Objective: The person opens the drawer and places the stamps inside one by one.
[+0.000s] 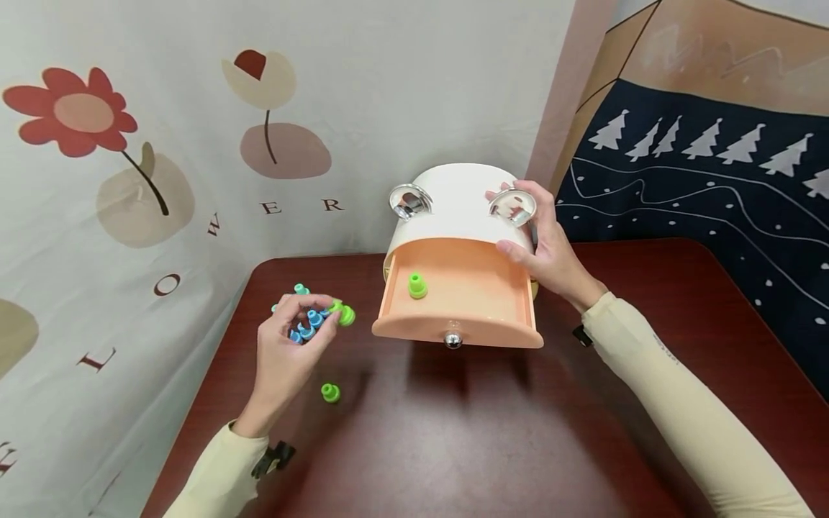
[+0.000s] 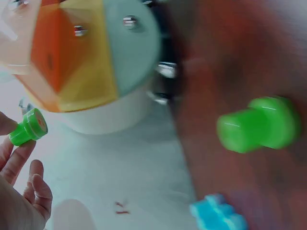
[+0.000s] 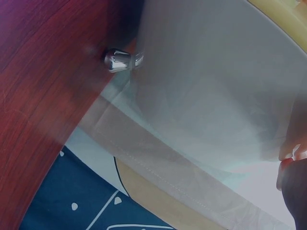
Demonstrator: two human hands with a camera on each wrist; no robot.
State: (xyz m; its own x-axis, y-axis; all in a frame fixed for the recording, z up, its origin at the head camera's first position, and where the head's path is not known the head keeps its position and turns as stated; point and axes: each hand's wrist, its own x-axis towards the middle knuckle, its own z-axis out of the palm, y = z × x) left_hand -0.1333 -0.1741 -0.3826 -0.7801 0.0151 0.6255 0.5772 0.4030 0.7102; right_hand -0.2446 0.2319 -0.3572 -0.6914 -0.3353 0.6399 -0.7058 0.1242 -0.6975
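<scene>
Left hand [image 1: 285, 349]: green stamp [image 1: 347, 315] pinched between fingertips [image 2: 18, 160], left of white cabinet [image 1: 461, 205]; long axis slanted, broad base turned toward cabinet; right hand [image 1: 553, 255]: cabinet's right side gripped; second stamp [image 1: 417, 287] stood upright in cabinet's drawer [image 1: 479, 291].

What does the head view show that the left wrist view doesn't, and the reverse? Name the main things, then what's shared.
Only head: the right grip, the drawer's inside, the green piece in it.
Only left wrist: the teal front panel and the silver knob on it.
Both: the left grip, its pinched green piece, blue pieces, the white cabinet.
</scene>
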